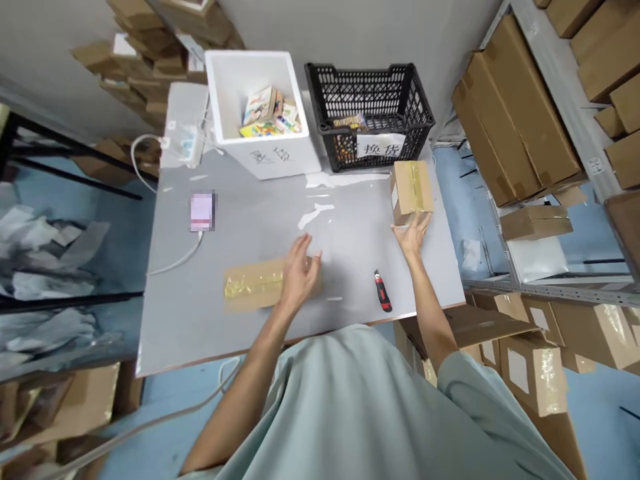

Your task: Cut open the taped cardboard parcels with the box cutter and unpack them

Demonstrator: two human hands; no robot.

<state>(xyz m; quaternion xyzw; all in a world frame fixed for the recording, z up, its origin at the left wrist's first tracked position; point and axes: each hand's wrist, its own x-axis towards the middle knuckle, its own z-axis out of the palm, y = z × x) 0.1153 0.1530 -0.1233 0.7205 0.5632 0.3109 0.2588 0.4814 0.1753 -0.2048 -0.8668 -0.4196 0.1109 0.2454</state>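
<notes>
My right hand [413,235] grips the near end of a taped cardboard box [413,187] at the table's right side, thumb toward the left and fingers against the box. My left hand [300,275] is over the right part of a flatter cardboard piece with shiny yellowish tape [255,283], fingers stretched out. It partly covers that cardboard, and I cannot tell whether it touches it. Between my arms lies a red and black utility knife [383,291] on the grey table [240,220].
A white foam box [285,157] with colourful small packages and a black plastic crate [340,143] stand at the back. A phone-like device [202,212] with a cable lies left. Paper scraps [315,215] lie mid-table. Shelves with cardboard boxes [520,120] flank the right.
</notes>
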